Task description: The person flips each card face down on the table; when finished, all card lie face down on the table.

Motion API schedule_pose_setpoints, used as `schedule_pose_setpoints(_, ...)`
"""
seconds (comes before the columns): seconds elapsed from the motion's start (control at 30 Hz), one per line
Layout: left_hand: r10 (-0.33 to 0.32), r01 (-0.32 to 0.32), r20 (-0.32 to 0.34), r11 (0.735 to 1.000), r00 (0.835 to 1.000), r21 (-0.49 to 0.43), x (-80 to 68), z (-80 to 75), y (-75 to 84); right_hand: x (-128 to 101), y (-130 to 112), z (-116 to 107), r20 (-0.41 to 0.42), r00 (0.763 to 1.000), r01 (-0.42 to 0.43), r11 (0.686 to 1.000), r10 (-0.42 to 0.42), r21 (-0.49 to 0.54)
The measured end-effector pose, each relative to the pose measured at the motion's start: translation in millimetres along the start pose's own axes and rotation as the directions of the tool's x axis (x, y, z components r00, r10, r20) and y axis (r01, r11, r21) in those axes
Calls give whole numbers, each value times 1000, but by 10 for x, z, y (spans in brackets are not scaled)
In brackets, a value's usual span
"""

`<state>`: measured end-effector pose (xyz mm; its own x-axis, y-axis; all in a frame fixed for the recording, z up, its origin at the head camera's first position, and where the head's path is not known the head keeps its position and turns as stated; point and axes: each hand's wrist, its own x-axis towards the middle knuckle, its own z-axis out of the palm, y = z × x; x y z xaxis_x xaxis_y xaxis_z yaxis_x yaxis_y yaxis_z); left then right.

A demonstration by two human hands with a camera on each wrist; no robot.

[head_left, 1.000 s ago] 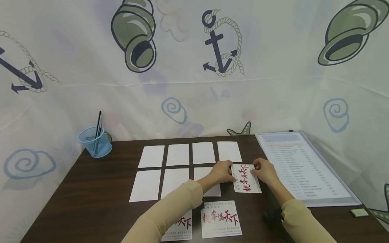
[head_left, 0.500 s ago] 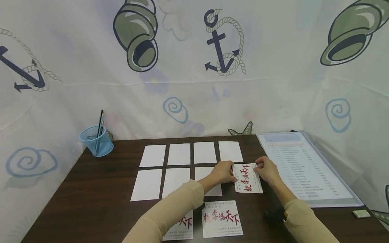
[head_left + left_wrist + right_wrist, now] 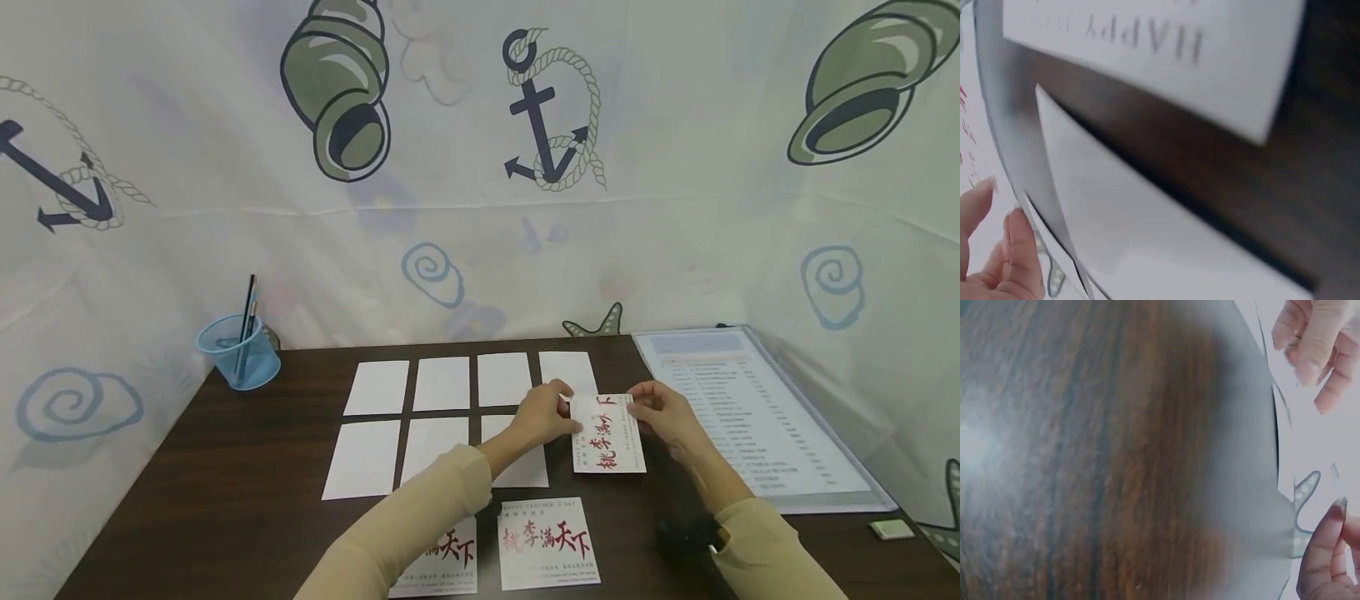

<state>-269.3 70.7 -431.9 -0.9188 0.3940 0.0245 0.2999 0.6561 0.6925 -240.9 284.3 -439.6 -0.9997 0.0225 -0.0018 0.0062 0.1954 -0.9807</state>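
Observation:
Both hands hold a white card (image 3: 609, 450) with red brush-style characters running sideways. My left hand (image 3: 546, 414) pinches its left edge, while my right hand (image 3: 666, 421) grips the far right corner between thumb and fingers. Characters near the card's far end look squeezed, as if that part is bent. Seen from the left wrist, the left thumb and fingers lie at the edge of the card (image 3: 975, 144). Below the held card lies a matching card (image 3: 550, 546), its characters upright to me. Another printed card (image 3: 446, 571) is partly covered by my left sleeve.
Blank white cards stand in two rows, including one at the back left (image 3: 377, 387) and one in front of it (image 3: 362, 458). A blue cup (image 3: 240, 358) with pens stands at far left. A printed sheet in a clear board (image 3: 757, 417) and a small eraser-like block (image 3: 892, 529) lie right.
Both hands have shifted slightly away from me and upward, carrying the far end of the held card with them. The other cards stay where they were.

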Motion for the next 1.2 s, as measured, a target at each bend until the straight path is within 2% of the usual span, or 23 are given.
schedule_pose_setpoints(0.07,1,-3,-15,995,1000,-105,2,-68,-23,-4,-23,8,17,1000,2,999,-3,50)
schedule_pose_setpoints(0.13,-17,18,4,967,1000,-254,-3,-130,-44,-11,-47,22,31,1000,-1,996,-2,90)
schedule_pose_setpoints(0.2,-42,56,44,911,998,-409,-13,-183,-63,-21,-71,50,46,999,0,992,-6,125)
schedule_pose_setpoints(0.27,-67,101,84,843,994,-529,-19,-217,-82,-30,-93,82,53,999,1,989,-9,149)
schedule_pose_setpoints(0.33,-88,139,114,790,990,-597,-26,-245,-94,-34,-111,123,44,999,-2,986,-5,166)
schedule_pose_setpoints(0.37,-96,147,116,778,989,-610,-27,-255,-99,-36,-121,146,35,999,-3,986,-3,168)
schedule_pose_setpoints(0.43,-108,154,111,765,988,-626,-30,-275,-102,-39,-135,191,1,1000,-9,989,9,150)
schedule_pose_setpoints(0.5,-119,149,91,760,989,-632,-31,-297,-94,-47,-154,248,-65,998,1,996,5,89)
schedule_pose_setpoints(0.57,-138,141,55,755,989,-640,-27,-321,-78,-63,-176,321,-142,989,37,999,-37,-4)
schedule_pose_setpoints(0.63,-154,121,6,749,988,-651,-13,-340,-66,-92,-207,415,-209,972,87,989,-110,-117)
schedule_pose_setpoints(0.7,-171,93,-54,742,984,-664,2,-359,-45,-127,-244,529,-230,950,162,962,-213,-221)
schedule_pose_setpoints(0.8,-190,44,-143,734,971,-678,17,-374,-9,-189,-291,698,-183,914,288,897,-362,-335)
schedule_pose_setpoints(0.9,-199,6,-203,728,959,-686,15,-383,39,-231,-308,826,-132,870,390,826,-475,-407)
schedule_pose_setpoints(1.07,-208,-20,-240,715,948,-699,4,-376,105,-247,-299,913,-127,796,485,749,-592,-452)
schedule_pose_setpoints(1.2,-188,-46,-263,727,946,-685,-10,-380,155,-235,-291,916,-137,754,526,715,-643,-460)
